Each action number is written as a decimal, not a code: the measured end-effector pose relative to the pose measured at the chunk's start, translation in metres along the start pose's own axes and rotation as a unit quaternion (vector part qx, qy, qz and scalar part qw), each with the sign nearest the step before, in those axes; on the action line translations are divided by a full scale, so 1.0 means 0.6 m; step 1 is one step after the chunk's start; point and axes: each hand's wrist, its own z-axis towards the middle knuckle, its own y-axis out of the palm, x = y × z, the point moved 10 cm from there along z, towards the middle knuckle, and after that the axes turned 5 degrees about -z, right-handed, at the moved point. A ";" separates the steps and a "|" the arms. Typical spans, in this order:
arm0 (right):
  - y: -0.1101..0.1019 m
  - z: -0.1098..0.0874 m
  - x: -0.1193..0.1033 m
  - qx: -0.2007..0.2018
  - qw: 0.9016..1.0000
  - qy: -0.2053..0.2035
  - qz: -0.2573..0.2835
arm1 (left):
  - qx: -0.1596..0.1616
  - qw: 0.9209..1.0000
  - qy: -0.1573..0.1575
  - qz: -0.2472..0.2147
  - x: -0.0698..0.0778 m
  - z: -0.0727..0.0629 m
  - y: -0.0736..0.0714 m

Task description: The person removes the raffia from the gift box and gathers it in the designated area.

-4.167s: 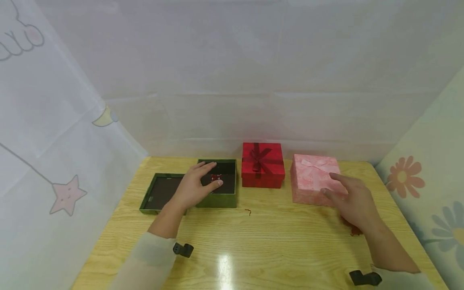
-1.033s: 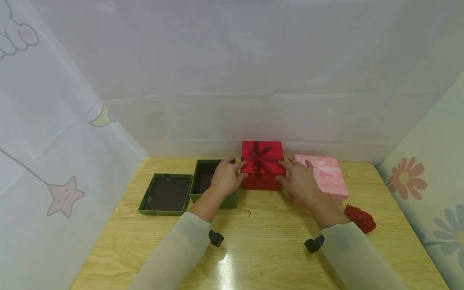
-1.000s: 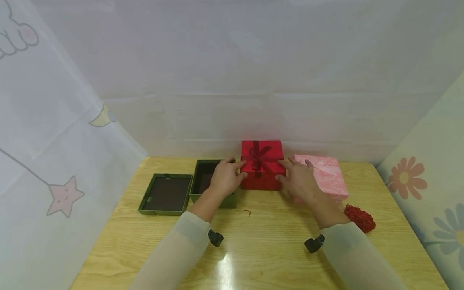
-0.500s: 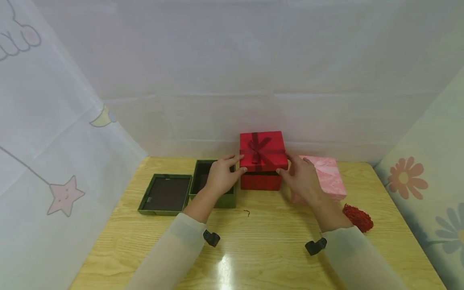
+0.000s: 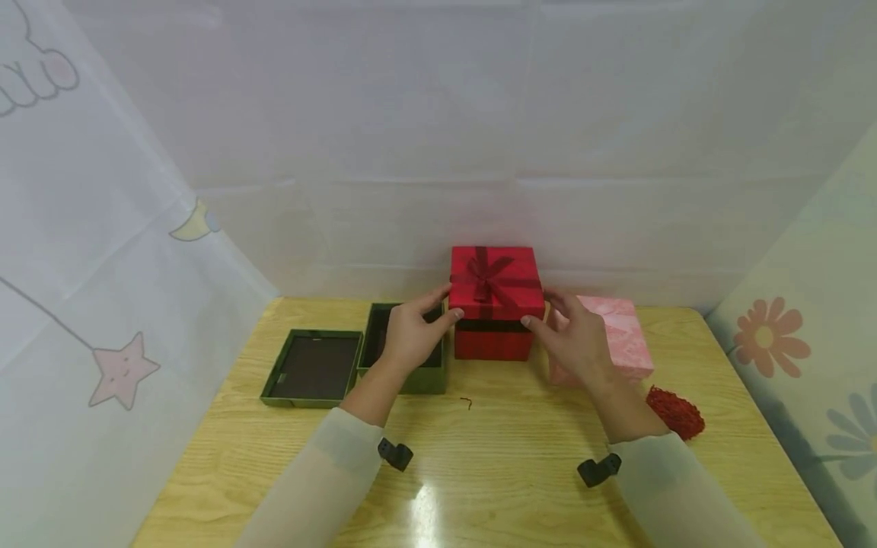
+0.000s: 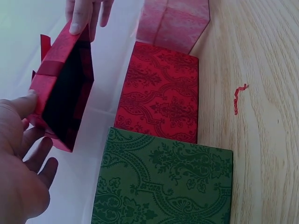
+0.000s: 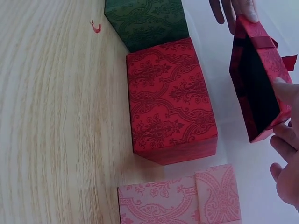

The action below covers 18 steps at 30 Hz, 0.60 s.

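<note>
A red gift-box lid (image 5: 510,270) with a dark ribbon bow is raised above the red box base (image 5: 492,348), and a dark gap shows between them. My left hand (image 5: 409,336) pinches the lid's left edge, thumb on the front side. At the opposite edge my right hand (image 5: 582,339) grips the same lid, thumb also in front. Both wrist views show the lid's dark hollow underside, apart from the patterned red base (image 6: 161,93). What lies inside the base is hidden.
Left of the base stands an uncovered green box (image 5: 428,380), its green lid (image 5: 311,402) lying hollow side up beside it. A pink box (image 5: 625,335) and a clump of red shredded paper (image 5: 674,412) are on the right. One red shred (image 5: 468,402) lies in front.
Over four seconds my hands have come from the green and pink boxes to the red one. Within the last second they have lifted its lid off the base.
</note>
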 end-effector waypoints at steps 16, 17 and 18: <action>-0.023 -0.012 -0.003 0.047 0.992 0.029 0.112 | 0.031 0.993 -0.052 -0.104 -0.006 -0.010 -0.014; -0.025 -0.012 -0.004 0.054 0.992 0.024 0.116 | 0.030 0.992 -0.053 -0.108 -0.004 -0.011 -0.014; -0.028 -0.013 -0.006 0.061 0.991 0.021 0.119 | 0.029 0.992 -0.053 -0.110 -0.003 -0.012 -0.014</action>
